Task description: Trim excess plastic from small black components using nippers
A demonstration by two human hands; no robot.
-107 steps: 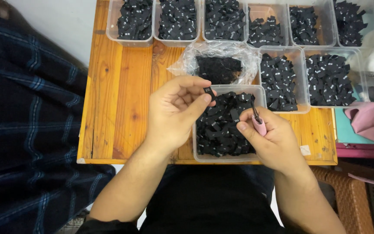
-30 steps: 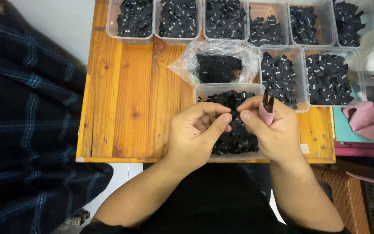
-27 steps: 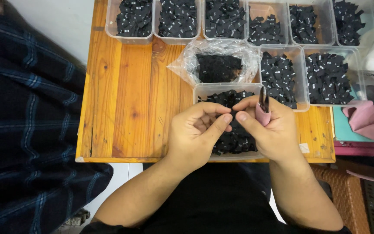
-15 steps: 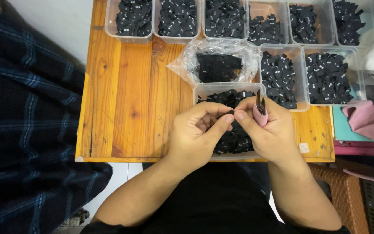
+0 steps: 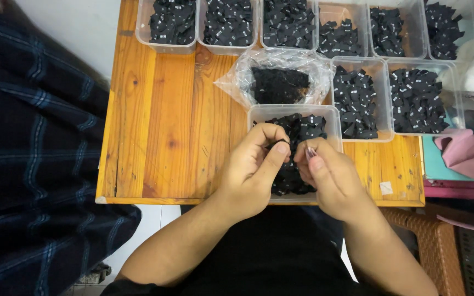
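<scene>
The left hand (image 5: 256,167) is pinching a small black fabric label (image 5: 282,143) between thumb and fingertips, holding it just above the clear plastic tub (image 5: 333,112) of black labels at the near edge of the wooden table (image 5: 163,120). The right hand (image 5: 330,178) is closing around a small pink-handled tool (image 5: 309,152) whose tip is pointing toward that label, right beside it. Beyond the tub, a clear plastic bag (image 5: 237,82) of black labels is lying among more filled tubs.
</scene>
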